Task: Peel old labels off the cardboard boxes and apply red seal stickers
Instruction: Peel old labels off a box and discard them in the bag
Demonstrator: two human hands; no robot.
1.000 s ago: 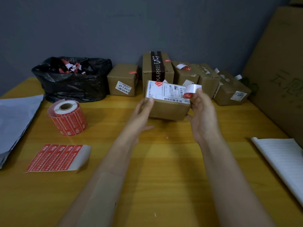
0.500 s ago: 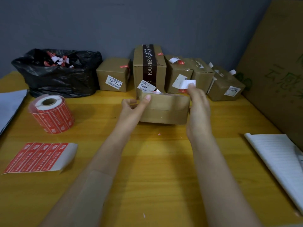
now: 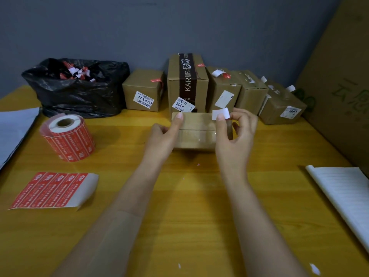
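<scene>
A small brown cardboard box lies on the yellow table, its taped top facing me. My left hand grips its left end, forefinger on the top edge. My right hand pinches a small white sticker with a little red showing, held over the box's right top corner. A roll of red seal stickers stands at the left, and a torn-off strip of red stickers lies nearer me.
Several cardboard boxes with white labels stand in a row along the grey wall. A black rubbish bag of peeled scraps sits at the back left. White paper lies right, a grey sheet left, large cardboard leans far right.
The box has been tipped down flat, so its big white label no longer faces me. My right hand has shifted onto the small sticker at the box's right corner.
</scene>
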